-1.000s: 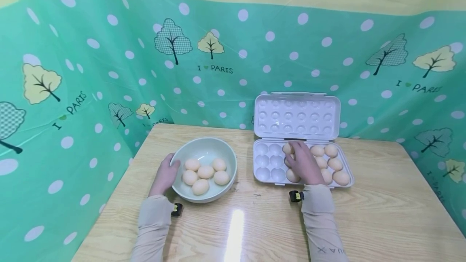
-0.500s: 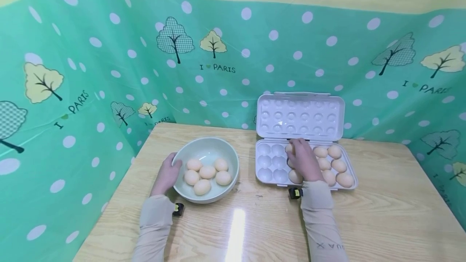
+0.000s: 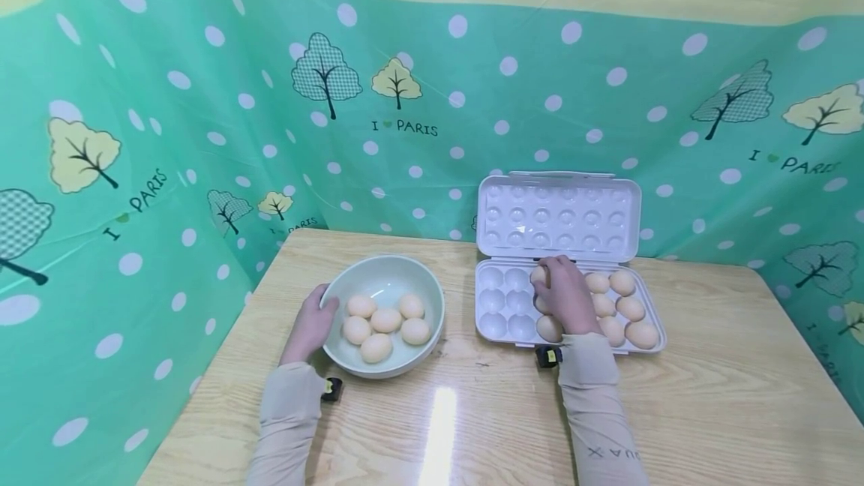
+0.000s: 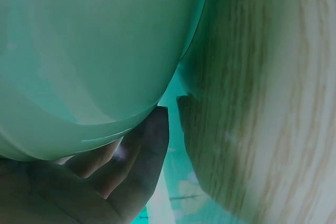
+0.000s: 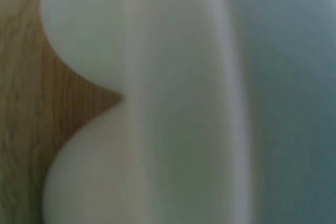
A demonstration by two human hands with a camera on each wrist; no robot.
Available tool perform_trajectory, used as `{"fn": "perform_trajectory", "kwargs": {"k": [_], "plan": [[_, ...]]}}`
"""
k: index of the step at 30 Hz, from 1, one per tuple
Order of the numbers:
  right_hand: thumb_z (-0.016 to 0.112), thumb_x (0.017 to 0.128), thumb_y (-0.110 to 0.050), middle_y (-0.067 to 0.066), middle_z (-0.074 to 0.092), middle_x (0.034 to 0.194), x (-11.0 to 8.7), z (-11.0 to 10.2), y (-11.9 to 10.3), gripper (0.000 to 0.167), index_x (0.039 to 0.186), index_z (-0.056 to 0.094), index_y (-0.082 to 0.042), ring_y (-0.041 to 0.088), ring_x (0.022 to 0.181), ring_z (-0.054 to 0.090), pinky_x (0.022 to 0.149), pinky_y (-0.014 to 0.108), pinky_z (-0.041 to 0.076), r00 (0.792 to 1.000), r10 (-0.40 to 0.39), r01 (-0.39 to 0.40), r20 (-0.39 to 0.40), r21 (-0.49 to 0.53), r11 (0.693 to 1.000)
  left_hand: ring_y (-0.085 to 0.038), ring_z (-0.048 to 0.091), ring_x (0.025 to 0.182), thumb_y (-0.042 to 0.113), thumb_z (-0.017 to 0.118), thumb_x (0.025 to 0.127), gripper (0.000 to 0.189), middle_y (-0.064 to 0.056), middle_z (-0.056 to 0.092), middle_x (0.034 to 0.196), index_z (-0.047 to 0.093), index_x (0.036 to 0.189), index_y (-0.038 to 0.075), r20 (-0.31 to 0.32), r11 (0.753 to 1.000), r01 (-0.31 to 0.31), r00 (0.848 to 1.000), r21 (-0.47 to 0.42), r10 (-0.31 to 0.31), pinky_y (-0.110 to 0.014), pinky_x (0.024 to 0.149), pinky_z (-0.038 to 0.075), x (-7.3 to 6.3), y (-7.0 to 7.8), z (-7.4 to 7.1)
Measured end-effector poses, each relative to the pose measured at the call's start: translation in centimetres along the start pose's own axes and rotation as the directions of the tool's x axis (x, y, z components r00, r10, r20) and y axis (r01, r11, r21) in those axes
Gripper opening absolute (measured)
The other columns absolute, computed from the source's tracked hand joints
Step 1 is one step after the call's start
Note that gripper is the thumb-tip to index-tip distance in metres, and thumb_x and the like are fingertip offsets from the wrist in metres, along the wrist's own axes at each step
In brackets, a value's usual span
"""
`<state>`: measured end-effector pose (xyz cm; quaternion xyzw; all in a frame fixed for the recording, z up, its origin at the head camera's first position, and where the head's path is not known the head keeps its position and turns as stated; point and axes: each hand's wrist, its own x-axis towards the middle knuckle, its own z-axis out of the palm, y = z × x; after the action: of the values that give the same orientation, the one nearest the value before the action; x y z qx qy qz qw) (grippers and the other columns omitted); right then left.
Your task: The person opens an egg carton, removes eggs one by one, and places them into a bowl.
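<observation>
My left hand grips the pale green bowl at its left rim, thumb over the edge and fingers against the outer wall, as the left wrist view shows. Several light brown eggs lie inside the bowl. To the right, my right hand reaches over the opened white egg carton. Its thumb and fingers pinch an egg in the back row, third column from the left. The hand covers part of the eggs behind it. In the right wrist view, the blurred carton edge fills most of the picture.
The two left columns of the carton hold bare wells; several eggs sit in its right columns. Its lid stands raised against the green patterned curtain. Everything rests on a wooden table.
The head view has shifted slightly, so the things on the table appear a little further right. Both hands stay in nearly the same places, the left at the bowl, the right at the egg.
</observation>
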<state>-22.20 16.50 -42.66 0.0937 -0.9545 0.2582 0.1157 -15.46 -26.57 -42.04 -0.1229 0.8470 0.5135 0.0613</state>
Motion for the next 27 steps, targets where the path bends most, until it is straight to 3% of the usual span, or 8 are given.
{"fn": "perform_trajectory", "kwargs": {"k": [7, 14, 27], "plan": [[0.073, 0.084, -0.004, 0.026, 0.062, 0.112, 0.09, 0.2, -0.09, 0.037, 0.119, 0.064, 0.006, 0.044, 0.106, 0.059, 0.093, 0.056, 0.049, 1.0, -0.019, 0.019, -0.018, 0.007, 1.0, -0.043, 0.034, 0.143, 0.02, 0.033, 0.107, 0.05, -0.025, 0.035, 0.155, 0.029, 0.153, 0.003, 0.002, 1.0, 0.002, 1.0, -0.001, -0.002, -0.057, 0.115, 0.033, 0.0, -0.02, -0.02], [0.071, 0.083, -0.002, 0.025, 0.058, 0.117, 0.08, 0.23, 0.08, 0.037, 0.119, 0.063, 0.005, 0.044, 0.114, 0.052, 0.098, 0.057, 0.046, 1.0, -0.012, 0.013, -0.018, 0.063, 0.998, -0.043, 0.034, 0.143, 0.021, 0.033, 0.106, 0.05, -0.025, 0.035, 0.155, 0.03, 0.153, 0.003, -0.003, 1.0, 0.002, 1.0, 0.002, -0.002, -0.057, 0.115, 0.033, 0.05, 0.06, 0.0], [0.072, 0.081, -0.001, 0.023, 0.056, 0.12, 0.0, 0.04, 0.14, 0.036, 0.116, 0.065, 0.003, 0.042, 0.113, 0.049, 0.095, 0.054, 0.045, 0.996, -0.068, 0.074, -0.058, 0.119, 0.99, -0.042, 0.034, 0.143, 0.023, 0.032, 0.106, 0.05, -0.024, 0.035, 0.155, 0.03, 0.153, 0.004, 0.0, 1.0, 0.002, 1.0, 0.004, -0.002, -0.057, 0.115, 0.034, 0.37, -0.28, 0.12]]}}
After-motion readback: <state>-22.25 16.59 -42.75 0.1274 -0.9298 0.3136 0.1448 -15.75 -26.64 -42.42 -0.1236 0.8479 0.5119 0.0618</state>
